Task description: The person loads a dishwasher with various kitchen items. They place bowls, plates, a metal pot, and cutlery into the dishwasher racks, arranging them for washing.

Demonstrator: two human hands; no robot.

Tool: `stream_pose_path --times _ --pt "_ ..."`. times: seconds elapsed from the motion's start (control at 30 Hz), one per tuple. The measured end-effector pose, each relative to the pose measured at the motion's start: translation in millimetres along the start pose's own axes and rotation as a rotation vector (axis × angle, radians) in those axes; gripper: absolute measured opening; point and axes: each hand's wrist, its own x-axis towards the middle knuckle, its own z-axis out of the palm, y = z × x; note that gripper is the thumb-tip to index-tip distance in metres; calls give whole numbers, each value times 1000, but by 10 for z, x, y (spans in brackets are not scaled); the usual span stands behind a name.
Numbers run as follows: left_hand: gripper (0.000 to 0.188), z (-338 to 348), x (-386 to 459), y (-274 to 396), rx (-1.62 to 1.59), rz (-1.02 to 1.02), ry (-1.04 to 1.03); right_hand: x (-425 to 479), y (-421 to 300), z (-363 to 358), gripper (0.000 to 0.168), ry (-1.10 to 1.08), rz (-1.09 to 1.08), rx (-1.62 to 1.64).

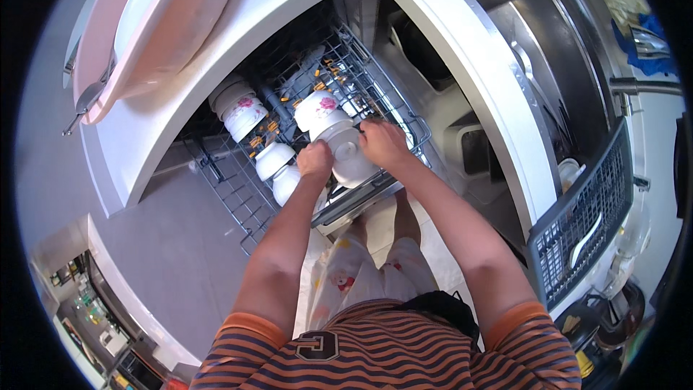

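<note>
Both of my hands are over the pulled-out wire rack (238,211) of a dishwasher. My left hand (315,159) grips the left edge of an overturned white bowl (349,160) at the rack's front, and my right hand (383,142) holds its right edge. Just behind it stands a white bowl with a pink rose (319,108). To the left are white bowls (273,161) and, farther back, a stack of flowered bowls (243,114). Orange clips show among the wires.
A pink basin (157,27) with a metal spoon (89,98) at its rim stands on the white counter at upper left. At right are a steel sink (520,16) and a grey cutlery tray (582,216) holding a white spoon. An open cabinet lies right of the rack.
</note>
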Motion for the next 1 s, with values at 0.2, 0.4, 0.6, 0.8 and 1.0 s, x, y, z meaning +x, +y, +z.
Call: stream_pose_path --times 0.2,0.4,0.6,0.8,1.0 --pt "7 3 -78 -110 183 357 66 401 121 349 16 -292 -134 -318" --pt "6 -202 -16 -164 285 587 61 521 122 457 16 -320 -228 -416" --pt "7 -355 95 -164 278 775 95 552 58 420 12 -268 -330 -493" --pt "10 -384 198 -119 364 907 60 571 72 414 12 -353 -456 -577" --pt "9 -188 80 -172 282 661 -107 575 32 450 13 -387 -490 -601"
